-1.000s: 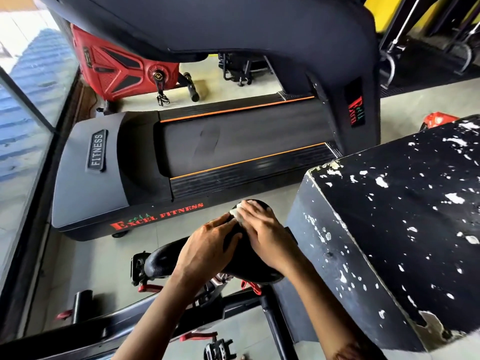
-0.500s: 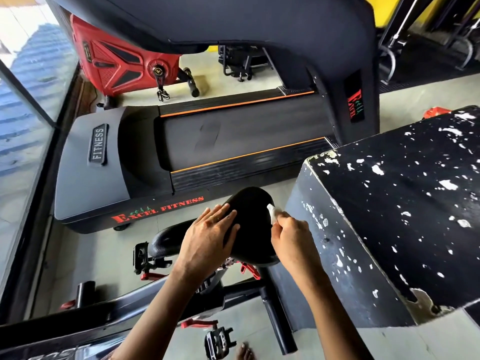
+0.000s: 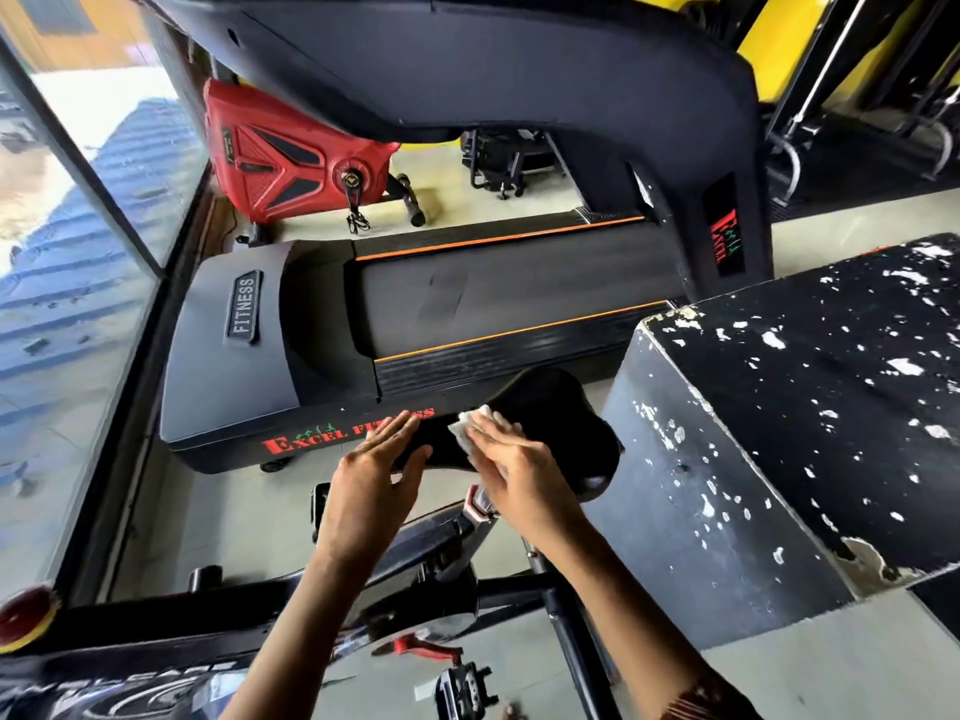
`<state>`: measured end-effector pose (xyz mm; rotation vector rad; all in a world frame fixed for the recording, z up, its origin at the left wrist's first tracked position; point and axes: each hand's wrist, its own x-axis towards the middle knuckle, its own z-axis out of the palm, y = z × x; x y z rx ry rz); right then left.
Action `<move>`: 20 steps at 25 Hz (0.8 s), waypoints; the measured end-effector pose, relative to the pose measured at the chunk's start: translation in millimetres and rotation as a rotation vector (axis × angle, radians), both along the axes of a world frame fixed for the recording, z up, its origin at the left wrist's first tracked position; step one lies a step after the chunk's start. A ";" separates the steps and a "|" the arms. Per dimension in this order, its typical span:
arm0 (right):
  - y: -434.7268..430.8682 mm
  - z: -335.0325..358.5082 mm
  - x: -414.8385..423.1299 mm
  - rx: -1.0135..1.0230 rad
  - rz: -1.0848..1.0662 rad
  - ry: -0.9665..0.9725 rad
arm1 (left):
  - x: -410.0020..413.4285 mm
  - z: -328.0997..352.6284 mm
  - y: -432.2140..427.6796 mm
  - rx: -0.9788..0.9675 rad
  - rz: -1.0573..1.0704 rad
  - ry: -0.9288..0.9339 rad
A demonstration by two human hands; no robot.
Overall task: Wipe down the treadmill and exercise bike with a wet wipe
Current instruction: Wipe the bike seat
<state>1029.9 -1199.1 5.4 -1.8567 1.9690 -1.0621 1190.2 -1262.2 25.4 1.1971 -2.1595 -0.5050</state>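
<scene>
The exercise bike's black saddle (image 3: 550, 407) sits in the middle of the view, above the bike's black frame (image 3: 218, 631). My right hand (image 3: 514, 459) presses a white wet wipe (image 3: 467, 428) flat onto the saddle's middle with straight fingers. My left hand (image 3: 374, 475) rests with straight fingers on the saddle's narrow left end. Behind the saddle lies the black treadmill (image 3: 467, 304) with orange stripes and red "Excel Fitness" lettering.
A black box (image 3: 779, 407) with chipped white spots stands close on the right of the saddle. A glass wall (image 3: 67, 304) runs along the left. A red machine (image 3: 270, 163) stands beyond the treadmill. A bike pedal (image 3: 462, 688) shows at the bottom.
My right hand carried the wipe from the saddle's right edge leftwards onto its middle. My left hand slid further left along the saddle's nose.
</scene>
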 end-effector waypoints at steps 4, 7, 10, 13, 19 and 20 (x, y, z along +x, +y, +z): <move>18.1 -7.4 -26.4 0.055 -0.293 -0.003 | 8.6 -7.4 9.8 -0.035 -0.005 -0.003; -20.4 4.9 -4.7 0.040 -0.291 0.033 | 6.6 -13.4 14.7 -0.074 -0.030 -0.047; -29.0 3.9 33.4 -0.039 -0.138 0.073 | 5.9 -9.5 20.1 -0.047 -0.067 -0.074; 13.6 -12.3 15.5 -0.045 -0.037 0.158 | 1.6 -11.0 22.0 -0.074 -0.145 -0.135; 54.5 -34.2 -35.5 -0.034 -0.334 0.015 | -38.7 -17.2 38.2 -0.091 -0.301 -0.213; 59.2 -39.1 -29.5 -0.072 -0.333 0.046 | -45.1 -19.1 40.8 -0.087 -0.296 -0.210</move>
